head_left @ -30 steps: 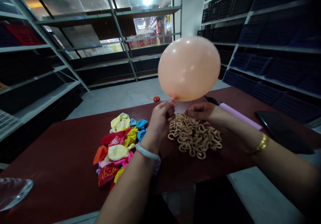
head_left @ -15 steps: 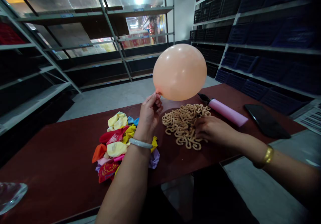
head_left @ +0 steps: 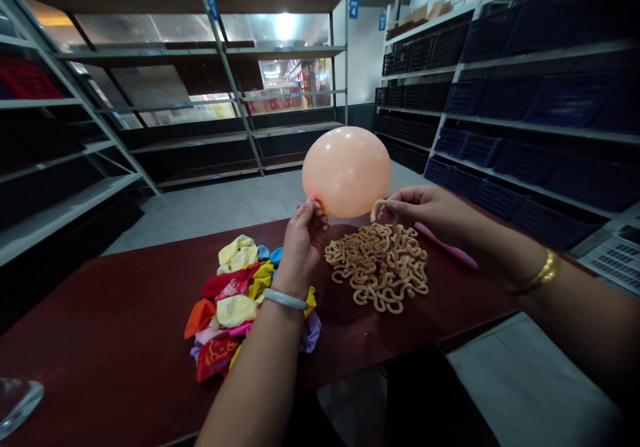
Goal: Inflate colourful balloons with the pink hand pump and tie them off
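Observation:
My left hand (head_left: pixel 306 233) pinches the neck of an inflated peach balloon (head_left: pixel 347 170), which floats out to the right over the table's far edge. Between the fingertips of my right hand (head_left: pixel 413 205) is a tan rubber band (head_left: pixel 376 211), curved and held just above a heap of the same kind. That heap of tan rubber bands (head_left: pixel 377 267) lies on the dark red table (head_left: pixel 125 320). Left of my left wrist is a pile of uninflated balloons (head_left: pixel 235 310) in yellow, red, orange, pink, purple and blue. A pink balloon pump (head_left: pixel 450 247) is partly hidden behind my right hand and forearm.
A clear glass object (head_left: pixel 20 403) stands at the table's near left. Metal shelves (head_left: pixel 240 93) line the back beyond the floor. More shelves with dark blue crates (head_left: pixel 505 150) rise on the right, close behind the table.
My right hand has risen from the heap with one rubber band in its fingers. The view has tilted up somewhat, and the balloon sits lower in it.

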Demonstrator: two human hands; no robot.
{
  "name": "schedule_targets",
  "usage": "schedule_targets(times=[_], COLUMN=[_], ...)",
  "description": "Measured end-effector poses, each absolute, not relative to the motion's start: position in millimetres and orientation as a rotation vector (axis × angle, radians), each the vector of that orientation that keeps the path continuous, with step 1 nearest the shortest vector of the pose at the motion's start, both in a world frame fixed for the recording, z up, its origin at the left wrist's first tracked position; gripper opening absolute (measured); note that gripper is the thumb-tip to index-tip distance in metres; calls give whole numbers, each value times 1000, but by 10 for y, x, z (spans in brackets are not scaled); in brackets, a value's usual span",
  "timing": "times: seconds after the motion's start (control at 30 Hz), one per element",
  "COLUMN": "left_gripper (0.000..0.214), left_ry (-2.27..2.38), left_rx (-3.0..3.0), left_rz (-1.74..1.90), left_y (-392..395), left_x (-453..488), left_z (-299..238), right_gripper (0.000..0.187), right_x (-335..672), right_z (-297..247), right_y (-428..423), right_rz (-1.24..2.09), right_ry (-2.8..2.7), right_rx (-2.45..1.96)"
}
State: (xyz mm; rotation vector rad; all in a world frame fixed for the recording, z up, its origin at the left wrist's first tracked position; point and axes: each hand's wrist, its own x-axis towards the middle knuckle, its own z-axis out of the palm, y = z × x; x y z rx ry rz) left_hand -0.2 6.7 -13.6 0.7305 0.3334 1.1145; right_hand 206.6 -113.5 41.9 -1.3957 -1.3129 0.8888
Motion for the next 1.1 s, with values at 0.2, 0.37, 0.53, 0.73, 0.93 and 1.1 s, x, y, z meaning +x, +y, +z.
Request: schedule_targets(times=[0.2, 0.37, 0.53, 0.73, 0.93, 1.1], left_gripper=[17, 23, 27, 27, 28, 29], left_ry=[438, 432, 543, 533, 442, 319], left_rx=[707, 715, 780, 765, 765, 608], left_rz=[1092, 1126, 1184, 1171, 1164, 1159], left_y=[-27, -122, -150, -128, -132, -71], left_x=[48, 149, 158, 146, 157, 94], left_z=[-153, -210, -230, -251, -207, -168], right_gripper=[27, 26, 29, 28, 16, 21], right_x=[1900, 1605, 1348, 1359, 1185, 962], right_z=[445, 534, 519, 498, 778, 985], right_y=[-754, -585, -588, -520, -11, 204], right_rz=[503, -162, -525, -516, -347, -261], right_ry=[-1845, -2243, -2354, -2339, -2484, -2326], right_rx=[-1474, -1606, -1766, -1739, -1488, -1254])
